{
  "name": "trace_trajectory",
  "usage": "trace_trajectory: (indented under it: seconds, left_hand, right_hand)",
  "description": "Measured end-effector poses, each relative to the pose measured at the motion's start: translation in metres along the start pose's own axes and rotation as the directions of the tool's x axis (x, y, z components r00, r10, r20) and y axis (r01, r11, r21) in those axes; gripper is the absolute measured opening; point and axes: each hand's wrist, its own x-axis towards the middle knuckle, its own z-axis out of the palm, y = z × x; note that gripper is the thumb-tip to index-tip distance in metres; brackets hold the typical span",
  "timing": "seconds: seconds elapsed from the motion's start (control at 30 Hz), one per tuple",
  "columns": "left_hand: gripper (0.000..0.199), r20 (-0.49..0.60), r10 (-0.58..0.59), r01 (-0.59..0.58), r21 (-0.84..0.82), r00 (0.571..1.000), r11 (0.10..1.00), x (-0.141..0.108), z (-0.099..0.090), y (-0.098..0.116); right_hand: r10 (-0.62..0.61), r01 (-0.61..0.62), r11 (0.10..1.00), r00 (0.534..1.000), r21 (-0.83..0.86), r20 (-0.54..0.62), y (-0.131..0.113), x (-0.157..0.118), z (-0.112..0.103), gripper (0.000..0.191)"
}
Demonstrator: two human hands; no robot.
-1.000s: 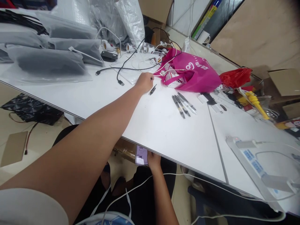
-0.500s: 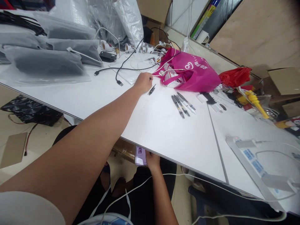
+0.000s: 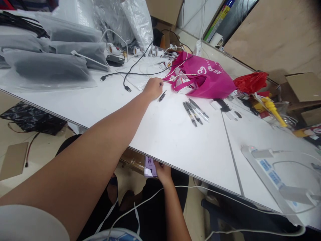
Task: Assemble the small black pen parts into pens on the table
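Note:
My left hand [image 3: 154, 87] is closed in a fist on the white table [image 3: 160, 134]. A small dark spot shows at its curled fingers, but I cannot make out whether it holds something. A short dark pen-like piece [image 3: 162, 96] lies just beside this hand. Below the table's front edge, my right hand [image 3: 163, 172] is wrapped around a smartphone [image 3: 149, 167] with a lit, pale purple screen. The table edge hides part of that hand. Several grey-black pens [image 3: 195, 113] lie side by side to the right of my left hand.
Behind the pens stands a pink bag [image 3: 213, 78] with small boxes inside. Black USB cables [image 3: 127, 88] trail across the table. Filled frosted pouches [image 3: 50, 67] lie at the left. A white power strip [image 3: 271, 177] with plugged-in chargers sits at the right.
My right thumb has shifted a little over the phone, and the picture on its screen looks slightly different. My left hand and the things on the table have stayed put.

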Motion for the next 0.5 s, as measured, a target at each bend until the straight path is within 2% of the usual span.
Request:
trace_trajectory:
  seconds: [0.1,0.2,0.5]
  left_hand:
    - [0.022,0.002,-0.012,0.012,0.006,1.0,1.0,0.0,0.0,0.0]
    - [0.021,0.011,-0.014,0.014,0.016,1.0,1.0,0.0,-0.001,0.001]
    - [0.021,0.01,-0.02,0.02,0.01,1.0,1.0,-0.001,-0.001,0.001]
  right_hand:
    - [0.094,-0.094,0.996,0.991,0.0,0.099,-0.009,-0.002,-0.004,0.033]
    - [0.114,-0.104,0.992,0.98,-0.069,0.162,-0.016,-0.003,-0.008,0.04]
    - [0.089,-0.087,0.996,0.988,-0.021,0.122,-0.01,-0.002,-0.01,0.025]
